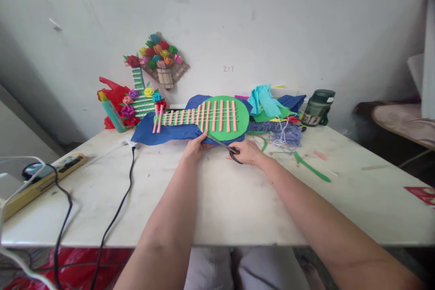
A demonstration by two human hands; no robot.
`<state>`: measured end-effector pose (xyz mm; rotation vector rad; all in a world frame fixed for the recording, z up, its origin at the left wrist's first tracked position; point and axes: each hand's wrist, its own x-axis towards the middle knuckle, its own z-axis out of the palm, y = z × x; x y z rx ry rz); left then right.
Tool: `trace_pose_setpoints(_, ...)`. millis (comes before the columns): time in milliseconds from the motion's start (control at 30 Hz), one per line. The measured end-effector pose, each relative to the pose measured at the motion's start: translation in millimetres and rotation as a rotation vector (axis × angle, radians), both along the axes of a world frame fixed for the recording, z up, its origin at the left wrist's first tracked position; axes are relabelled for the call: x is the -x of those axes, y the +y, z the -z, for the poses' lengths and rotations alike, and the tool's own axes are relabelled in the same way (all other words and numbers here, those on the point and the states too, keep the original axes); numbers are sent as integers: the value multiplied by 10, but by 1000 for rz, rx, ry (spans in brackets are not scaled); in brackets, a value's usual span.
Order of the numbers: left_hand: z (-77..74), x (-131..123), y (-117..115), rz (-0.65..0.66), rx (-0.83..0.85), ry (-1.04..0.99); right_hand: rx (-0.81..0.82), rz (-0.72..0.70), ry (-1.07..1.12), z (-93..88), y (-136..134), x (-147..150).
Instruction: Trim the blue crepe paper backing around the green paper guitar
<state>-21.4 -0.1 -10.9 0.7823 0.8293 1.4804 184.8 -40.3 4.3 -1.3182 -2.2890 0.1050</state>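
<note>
A green paper lute-shaped craft (242, 120) with pink strips and white strings lies over dark blue paper (170, 135) at the middle of the table. My left hand (196, 146) pinches the near edge of the blue paper, thumb on top. In my right hand (249, 152) are black-handled scissors (234, 155), their blades pointing left along the blue paper's near edge beneath the green round body. The blade tips reach close to my left thumb. Whether the blades are closed on the paper I cannot tell.
Yarn (285, 135), cyan cloth-like paper (267, 101) and a dark bottle (317, 108) stand at the back right. Green scraps (312, 167) lie nearby. At left are a glue bottle (113, 113), paper flowers (128, 110), a power strip (64, 167) and a black cable (125, 197).
</note>
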Motion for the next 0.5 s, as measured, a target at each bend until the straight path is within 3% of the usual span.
trace_pose_setpoints(367, -57, -48, -28, -61, 33, -77, -71, 13, -303, -54, -4, -71)
trace_pose_setpoints(500, -43, -44, -25, -38, 26, -87, -58, 9, -298, -53, 12, -97)
